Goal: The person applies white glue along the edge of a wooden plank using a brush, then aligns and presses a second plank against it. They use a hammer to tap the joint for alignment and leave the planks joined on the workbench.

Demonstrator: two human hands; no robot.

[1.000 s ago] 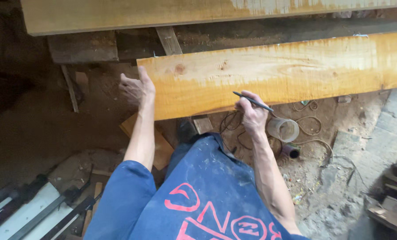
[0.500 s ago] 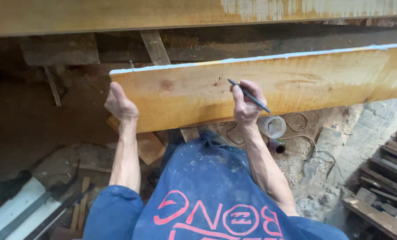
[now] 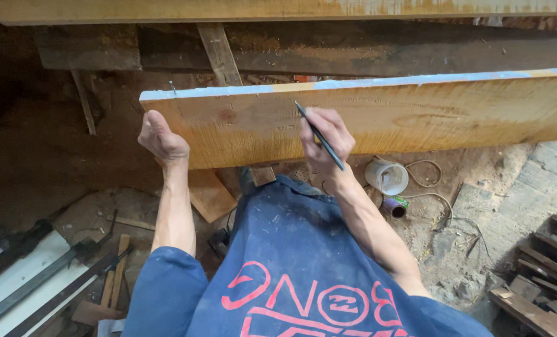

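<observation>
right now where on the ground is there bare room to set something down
Bare dirt lies left of the left hand, beyond the plank end. Stone paving at right looks free. It is crowded under the right hand: cup, cords, and wood scraps.

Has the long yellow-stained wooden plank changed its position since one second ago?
Yes. The long yellow-stained wooden plank tipped up onto its edge, beside the clear plastic cup on the ground.

dirt floor [image 3: 60, 168] | on it: plastic cup [image 3: 386, 176], small can [image 3: 393, 206], cord (looped) [image 3: 429, 187], wood offcuts [image 3: 208, 195]
</observation>
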